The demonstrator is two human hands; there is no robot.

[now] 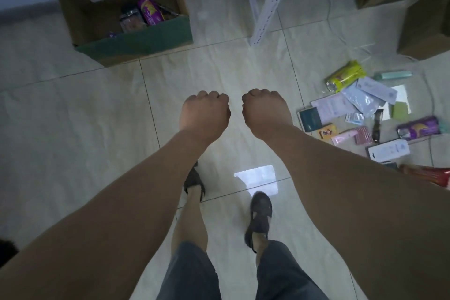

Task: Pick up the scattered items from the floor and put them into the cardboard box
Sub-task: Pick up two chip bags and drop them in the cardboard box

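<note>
Bare tiled floor point(73, 109) separates cardboard box point(121, 11) at eleven o'clock from scattered items point(370, 109) at three; left hand point(204, 114) and right hand point(266, 112) curl into empty fists.

Both arms are extended forward; the left hand point(205, 112) and right hand point(266, 111) are closed into empty fists above the floor point(73, 117). The cardboard box point(136, 44) is positioned upper left, holding a purple packet point(149, 10). Scattered items point(365, 107) are spread at right.

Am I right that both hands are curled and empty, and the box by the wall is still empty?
Not quite. The head view shows both the left hand and right hand curled and empty, but the box already holds a purple packet and a jar.
</note>
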